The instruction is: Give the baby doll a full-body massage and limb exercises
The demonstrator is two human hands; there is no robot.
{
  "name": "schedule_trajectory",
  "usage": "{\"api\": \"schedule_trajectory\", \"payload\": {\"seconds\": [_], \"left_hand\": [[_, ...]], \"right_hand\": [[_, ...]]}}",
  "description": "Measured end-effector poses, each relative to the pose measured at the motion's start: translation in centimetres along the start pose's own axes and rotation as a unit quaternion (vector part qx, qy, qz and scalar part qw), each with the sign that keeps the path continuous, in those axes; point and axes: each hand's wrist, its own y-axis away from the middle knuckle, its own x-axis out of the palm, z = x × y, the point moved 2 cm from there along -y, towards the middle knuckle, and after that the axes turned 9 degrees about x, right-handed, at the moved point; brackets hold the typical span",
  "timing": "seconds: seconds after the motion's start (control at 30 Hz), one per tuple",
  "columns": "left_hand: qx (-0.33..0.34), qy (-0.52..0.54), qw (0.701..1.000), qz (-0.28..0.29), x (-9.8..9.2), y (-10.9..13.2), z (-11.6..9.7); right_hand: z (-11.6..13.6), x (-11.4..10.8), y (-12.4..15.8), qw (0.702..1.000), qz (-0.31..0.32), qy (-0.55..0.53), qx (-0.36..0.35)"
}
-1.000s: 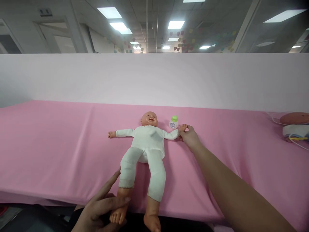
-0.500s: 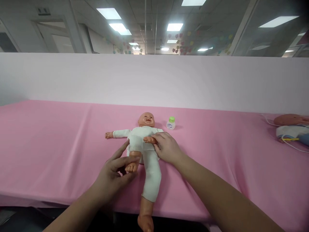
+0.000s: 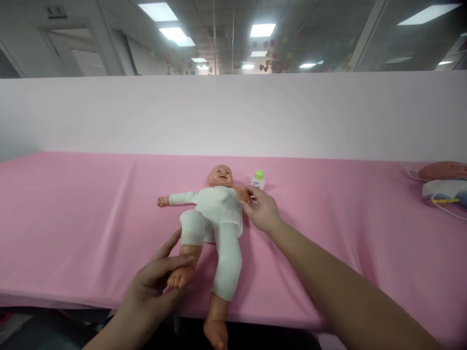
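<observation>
A baby doll [image 3: 220, 206] in a white outfit lies on its back on the pink cloth, head toward the wall. Its left-side leg is bent, and my left hand [image 3: 155, 279] is closed around the lower leg and foot [image 3: 184, 270]. The other leg stretches over the table's front edge. My right hand [image 3: 261, 210] grips the doll's small hand [image 3: 242, 193] beside its shoulder. The doll's other arm [image 3: 182, 198] lies straight out to the left. Just behind my right fingers stands a clear bottle [image 3: 258, 181] with a green cap.
The pink cloth [image 3: 73, 218] covers the table and has soft folds. A white partition [image 3: 233, 116] rises along the back. At the far right lie another doll part [image 3: 443, 170], a white and blue cloth item [image 3: 445, 189] and a thin white cord.
My right hand has moved the doll's hand from over its chest outward to the shoulder. My left hand has drawn the bent leg down and left, toward the front edge.
</observation>
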Motion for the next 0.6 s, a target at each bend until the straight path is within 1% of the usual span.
{"api": "schedule_trajectory", "payload": {"seconds": [0.1,0.2,0.3,0.43,0.5,0.6], "left_hand": [[-0.03,-0.004,0.999,-0.024,-0.6,2.7,0.4],[-0.047,-0.02,0.999,-0.015,-0.8,4.8,0.5],[-0.054,-0.033,0.998,-0.011,-0.8,6.1,0.9],[-0.008,-0.036,0.999,0.006,-0.8,6.6,2.1],[0.008,-0.038,0.999,0.013,-0.8,6.6,2.7],[0.019,-0.03,0.999,0.022,-0.8,6.3,2.9]], "right_hand": [[-1.7,-1.2,-0.8,0.993,-0.047,-0.045,0.1],[-3.6,-2.4,-1.6,0.98,-0.065,-0.024,0.189],[-5.4,-3.4,-2.2,0.963,-0.064,0.003,0.262],[-7.5,-3.5,-2.4,0.915,-0.027,-0.056,0.398],[-8.0,-3.3,-2.4,0.899,-0.009,-0.081,0.429],[-8.1,-3.3,-2.5,0.9,-0.016,-0.091,0.427]]}}
